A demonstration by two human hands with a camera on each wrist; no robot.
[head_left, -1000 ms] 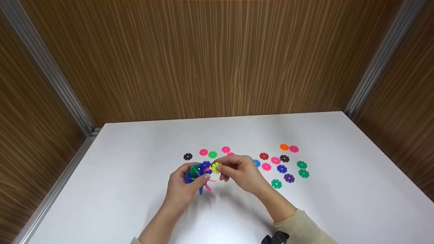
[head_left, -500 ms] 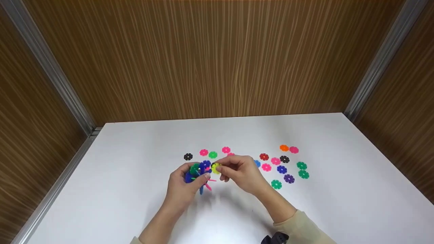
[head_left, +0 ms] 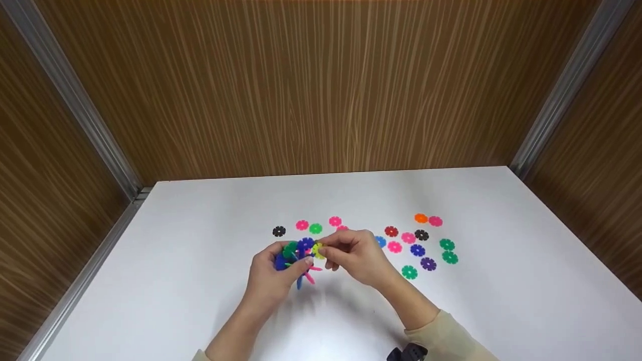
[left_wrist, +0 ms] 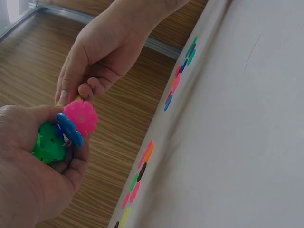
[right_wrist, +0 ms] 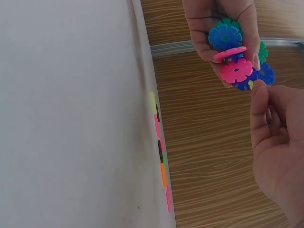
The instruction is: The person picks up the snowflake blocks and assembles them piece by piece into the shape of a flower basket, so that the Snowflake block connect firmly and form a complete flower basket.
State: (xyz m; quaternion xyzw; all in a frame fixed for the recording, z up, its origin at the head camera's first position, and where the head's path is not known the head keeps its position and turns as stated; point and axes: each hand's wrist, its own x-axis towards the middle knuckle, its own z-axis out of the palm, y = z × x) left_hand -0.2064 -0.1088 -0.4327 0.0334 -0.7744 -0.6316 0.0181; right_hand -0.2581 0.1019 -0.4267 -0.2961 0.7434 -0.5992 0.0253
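In my left hand point(head_left: 268, 278) I grip a cluster of notched plastic discs joined together, with blue, green and pink pieces sticking out at different angles. A pink disc point(left_wrist: 80, 117) and a blue disc point(left_wrist: 70, 129) show on its near side in the left wrist view, beside a green disc point(left_wrist: 49, 143) against the palm. My right hand point(head_left: 358, 255) pinches a yellow notched disc point(head_left: 318, 249) between thumb and fingertips, right at the cluster's edge. From the right wrist view, most of that yellow disc is hidden behind the thumb and a dark blue disc point(right_wrist: 265, 74).
Loose notched discs lie flat on the white table point(head_left: 200, 240) beyond and right of the hands. Among them are a black disc point(head_left: 279, 231), an orange disc point(head_left: 421, 218) and a purple disc point(head_left: 428, 263). A wood-grain panel point(head_left: 321, 85) stands behind the table.
The yellow disc has shifted slightly left, closer against the cluster. Both hands stay nearly in place, and the loose discs lie as before.
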